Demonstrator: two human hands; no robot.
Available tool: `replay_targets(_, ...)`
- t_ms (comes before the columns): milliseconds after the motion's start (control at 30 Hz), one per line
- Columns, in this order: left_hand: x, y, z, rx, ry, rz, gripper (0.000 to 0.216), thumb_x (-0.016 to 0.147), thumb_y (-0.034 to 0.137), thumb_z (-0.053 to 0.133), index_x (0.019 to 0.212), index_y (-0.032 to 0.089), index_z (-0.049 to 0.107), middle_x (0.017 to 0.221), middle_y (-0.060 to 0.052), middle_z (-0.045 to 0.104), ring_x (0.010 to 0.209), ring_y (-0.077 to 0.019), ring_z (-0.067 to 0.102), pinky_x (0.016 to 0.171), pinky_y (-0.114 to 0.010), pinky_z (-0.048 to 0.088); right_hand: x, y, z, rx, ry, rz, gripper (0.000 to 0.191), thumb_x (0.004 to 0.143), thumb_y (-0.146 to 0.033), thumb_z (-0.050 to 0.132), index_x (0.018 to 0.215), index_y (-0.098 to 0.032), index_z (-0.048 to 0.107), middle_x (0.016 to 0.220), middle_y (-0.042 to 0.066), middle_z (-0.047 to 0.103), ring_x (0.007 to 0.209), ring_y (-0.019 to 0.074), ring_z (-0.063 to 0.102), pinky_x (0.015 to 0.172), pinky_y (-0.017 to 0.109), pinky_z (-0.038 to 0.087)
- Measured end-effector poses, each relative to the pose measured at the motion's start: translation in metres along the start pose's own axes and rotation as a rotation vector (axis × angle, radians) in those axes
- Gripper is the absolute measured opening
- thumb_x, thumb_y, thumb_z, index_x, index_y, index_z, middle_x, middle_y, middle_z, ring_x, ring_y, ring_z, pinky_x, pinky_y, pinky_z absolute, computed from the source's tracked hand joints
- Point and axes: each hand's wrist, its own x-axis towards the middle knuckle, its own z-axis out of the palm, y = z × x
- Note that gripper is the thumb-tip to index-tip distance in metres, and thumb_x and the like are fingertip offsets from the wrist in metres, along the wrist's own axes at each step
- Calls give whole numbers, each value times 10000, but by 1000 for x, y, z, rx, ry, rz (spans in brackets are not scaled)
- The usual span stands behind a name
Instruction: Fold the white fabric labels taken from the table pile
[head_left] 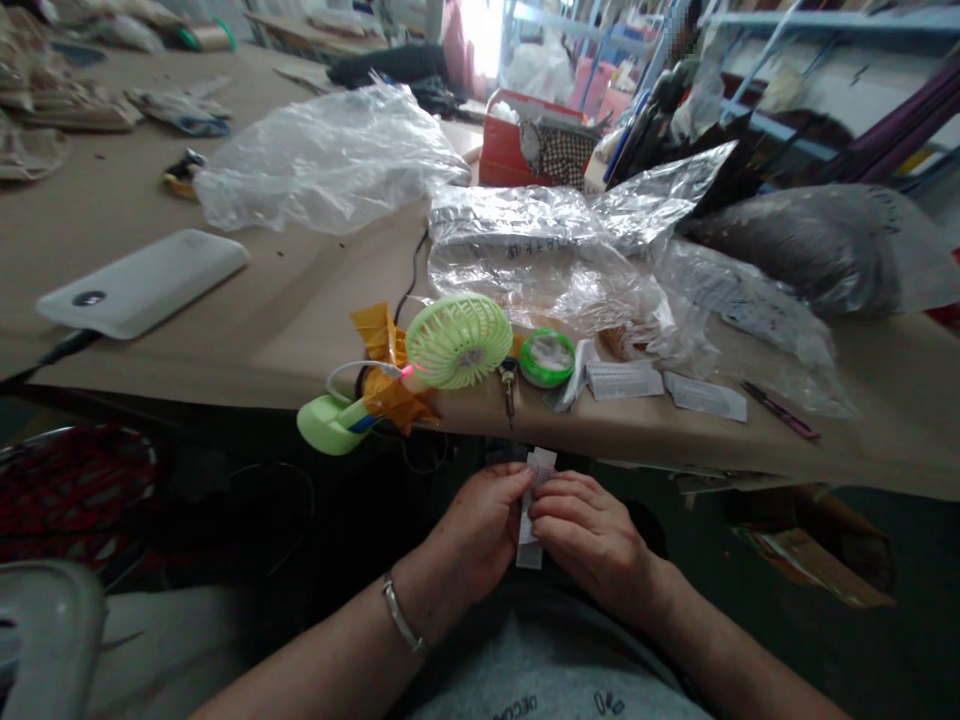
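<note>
A small stack of white printed labels (pixel 530 548) is held upright between my two hands, just in front of the table edge. My left hand (pixel 484 525) grips its left side, the thumb lying near the top. On the right, the fingers of my right hand (pixel 589 530) curl over the labels and press on them. More printed labels (pixel 624 380) lie on the table edge beyond my hands, with another pile (pixel 705 396) beside them. A green round tub (pixel 547 358) with whitish contents stands by the labels.
A green fan (pixel 459 343) is fixed to the table edge (pixel 225 375) with orange tape (pixel 386 340). Purple-handled tweezers or a similar slim tool (pixel 784 412) lie at right. Clear plastic bags (pixel 330 160) and a white power bank (pixel 146 285) rest on the table. A red box (pixel 517 140) stands behind.
</note>
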Motion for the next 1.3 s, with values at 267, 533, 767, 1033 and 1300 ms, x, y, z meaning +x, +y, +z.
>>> replay_targets(267,1,-3,-3,56,-111,2,101,656,164,707,683,83,653,639,-42,630,555,-91,555,515,-184,391,1,-7,-1,70,-27,10,188,852,-55,490,984,-146,590,904,68,683,939,172,609,917,367,491)
replay_targets(533,2,-6,-21,129,23,-44,185,816,256,601,893,90,626,730,-96,683,586,-156,637,609,-284,499,52,38,-31,-392,121,210,411,879,-272,544,1265,-136,508,1260,156,548,1254,316,404,1012,525,381)
replay_targets(767,-5,3,-17,128,63,-60,139,829,223,594,867,90,613,683,-74,673,555,-139,636,576,-250,498,70,66,-34,-442,136,257,299,887,-319,542,1152,-189,588,1222,112,580,1217,302,436,1024,510,349)
replay_targets(1033,-6,1,-15,197,175,-57,119,798,168,627,886,89,612,692,-81,697,582,-161,663,584,-267,524,-30,93,-86,-511,466,465,178,917,-305,480,921,-182,609,929,85,635,941,228,594,860,411,480)
replay_targets(1300,-9,-6,-13,267,165,-66,116,784,172,640,865,92,627,694,-88,708,589,-171,671,593,-277,530,-82,99,-67,-815,110,570,461,913,-385,479,1289,-118,494,1274,165,548,1223,315,440,1000,520,378)
